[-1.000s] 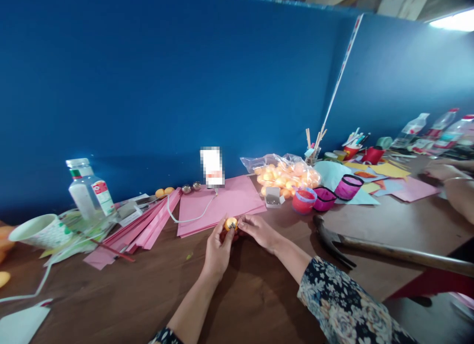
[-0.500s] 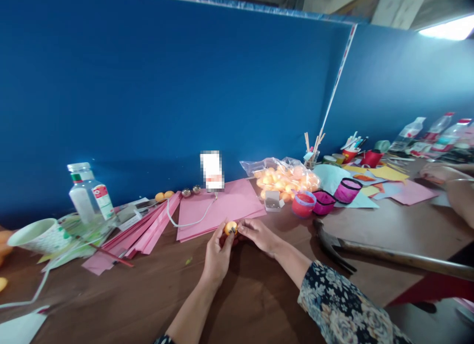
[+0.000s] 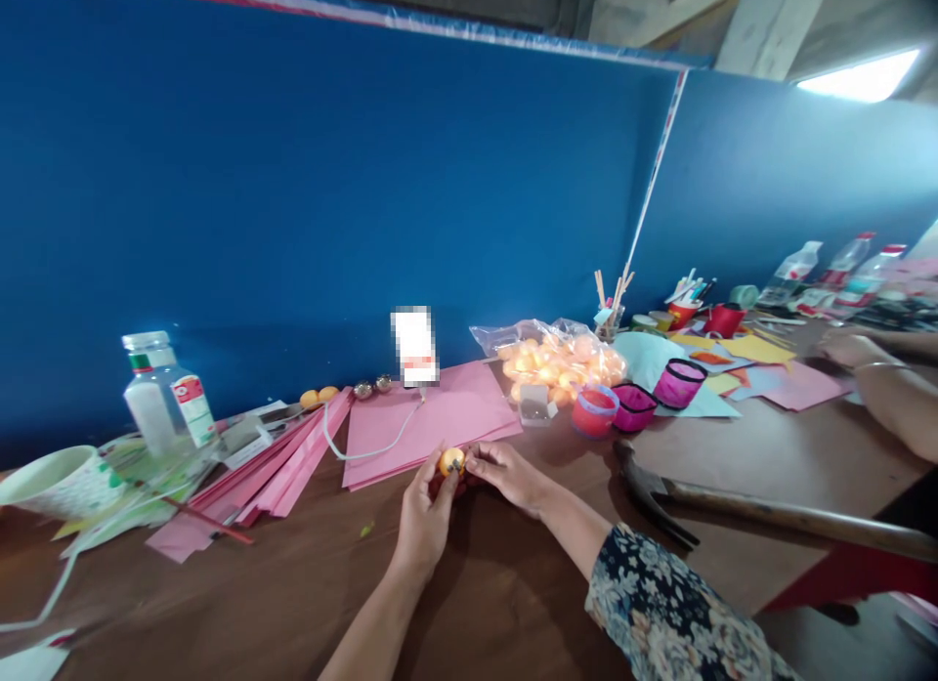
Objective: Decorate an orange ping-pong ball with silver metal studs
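A brown table (image 3: 505, 603) carries pink paper (image 3: 447, 415), a hammer (image 3: 740, 511) to the right and a bag (image 3: 563, 353) of orange balls behind. Near the paper's front edge, the left hand (image 3: 423, 517) and right hand (image 3: 510, 474) both pinch one small orange ball (image 3: 451, 460) just above the table, fingertips closed on it.

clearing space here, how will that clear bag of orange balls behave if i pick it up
The clear bag looks thin and crinkled, so it would probably sag rather than lift stiffly. The orange balls inside glow translucent, so it is likely light for its bulk. If its loose left end is open, balls might spill and roll.
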A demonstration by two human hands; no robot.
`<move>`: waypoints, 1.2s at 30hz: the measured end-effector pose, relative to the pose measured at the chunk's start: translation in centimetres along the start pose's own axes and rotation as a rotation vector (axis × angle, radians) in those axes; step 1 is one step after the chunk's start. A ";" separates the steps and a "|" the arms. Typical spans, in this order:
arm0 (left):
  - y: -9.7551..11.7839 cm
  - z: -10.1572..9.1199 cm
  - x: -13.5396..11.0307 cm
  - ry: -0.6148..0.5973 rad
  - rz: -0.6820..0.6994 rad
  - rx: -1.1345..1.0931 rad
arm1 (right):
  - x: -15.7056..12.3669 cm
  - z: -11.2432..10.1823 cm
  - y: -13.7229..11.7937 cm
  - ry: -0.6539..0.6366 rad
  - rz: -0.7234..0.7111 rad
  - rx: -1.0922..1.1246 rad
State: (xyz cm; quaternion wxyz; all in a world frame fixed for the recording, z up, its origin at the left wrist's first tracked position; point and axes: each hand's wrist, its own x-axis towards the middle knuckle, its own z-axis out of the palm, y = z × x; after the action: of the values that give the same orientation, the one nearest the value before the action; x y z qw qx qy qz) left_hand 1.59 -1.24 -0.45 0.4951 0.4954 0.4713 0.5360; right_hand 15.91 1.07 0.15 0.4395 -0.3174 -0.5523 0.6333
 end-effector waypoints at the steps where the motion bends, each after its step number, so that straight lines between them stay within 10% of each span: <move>1: -0.1 0.0 0.0 -0.001 0.006 0.001 | 0.0 0.0 0.0 -0.003 -0.002 -0.006; 36: -0.2 -0.2 -0.1 0.010 0.082 0.120 | -0.1 -0.3 -0.8 -0.034 0.063 -0.048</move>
State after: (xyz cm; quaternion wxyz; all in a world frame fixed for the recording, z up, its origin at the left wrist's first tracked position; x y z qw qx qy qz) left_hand 1.38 -1.36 -0.67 0.4396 0.5403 0.4844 0.5293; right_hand 16.37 1.07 0.84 0.4021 -0.3343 -0.5643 0.6388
